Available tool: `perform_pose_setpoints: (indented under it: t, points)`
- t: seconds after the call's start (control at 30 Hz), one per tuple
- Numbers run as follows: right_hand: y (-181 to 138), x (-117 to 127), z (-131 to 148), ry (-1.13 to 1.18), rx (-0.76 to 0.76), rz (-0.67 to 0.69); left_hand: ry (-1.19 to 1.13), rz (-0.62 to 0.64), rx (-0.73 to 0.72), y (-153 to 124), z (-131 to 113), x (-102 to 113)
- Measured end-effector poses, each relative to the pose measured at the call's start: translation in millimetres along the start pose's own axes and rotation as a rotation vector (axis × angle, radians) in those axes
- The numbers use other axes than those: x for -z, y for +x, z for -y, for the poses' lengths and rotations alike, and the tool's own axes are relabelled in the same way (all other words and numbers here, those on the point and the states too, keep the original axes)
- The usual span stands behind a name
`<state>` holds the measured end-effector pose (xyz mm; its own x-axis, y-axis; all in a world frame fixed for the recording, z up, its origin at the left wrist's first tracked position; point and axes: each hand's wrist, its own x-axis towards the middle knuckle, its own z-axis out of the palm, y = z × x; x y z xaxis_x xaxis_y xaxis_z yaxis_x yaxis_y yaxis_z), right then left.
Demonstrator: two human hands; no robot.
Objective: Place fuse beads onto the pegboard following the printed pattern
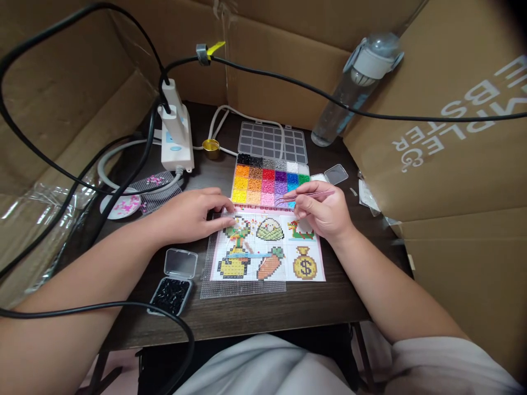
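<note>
My right hand (323, 211) holds a pair of pink tweezers (307, 194), whose tips point left over the front rows of the bead box (268, 174). That box has compartments of beads sorted by colour. My left hand (203, 215) rests with fingers apart at the upper left edge of a clear pegboard (242, 287), holding nothing. Under the board lies a pattern sheet (320, 274) with pixel pictures, among them a dragon, a carrot and a money bag. Coloured beads sit on the board over the upper left picture. Whether the tweezer tips grip a bead is too small to tell.
A small open case (171, 293) of black beads stands front left. Behind my left arm are a white dish (120, 205) with pink beads and a power strip (177, 137). Black cables (263, 74) cross the view. A water bottle (356, 88) stands at back right; cardboard walls surround the table.
</note>
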<state>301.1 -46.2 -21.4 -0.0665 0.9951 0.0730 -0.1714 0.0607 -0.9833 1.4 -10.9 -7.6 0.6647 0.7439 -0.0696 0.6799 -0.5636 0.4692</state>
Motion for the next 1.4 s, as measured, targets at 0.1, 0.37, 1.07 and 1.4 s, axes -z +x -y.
perform_pose_setpoints:
  t: [0.1, 0.37, 1.07, 1.4]
  points:
    - [-0.4, -0.8, -1.6, 0.033, 0.024, 0.03, 0.003, -0.001, 0.001, -0.1, -0.4, 0.0]
    - [-7.7, -13.6, -8.0, -0.129, -0.031, 0.024, 0.005, 0.012, 0.021, 0.1, -4.3, 1.7]
    - [-1.0, -4.7, -2.5, -0.035, 0.009, -0.033, 0.003, 0.002, -0.008, -0.3, -2.1, 0.2]
    - [-18.4, -45.4, -6.1, -0.2, -0.153, 0.225, 0.009, 0.011, 0.017, -0.4, -6.9, 1.0]
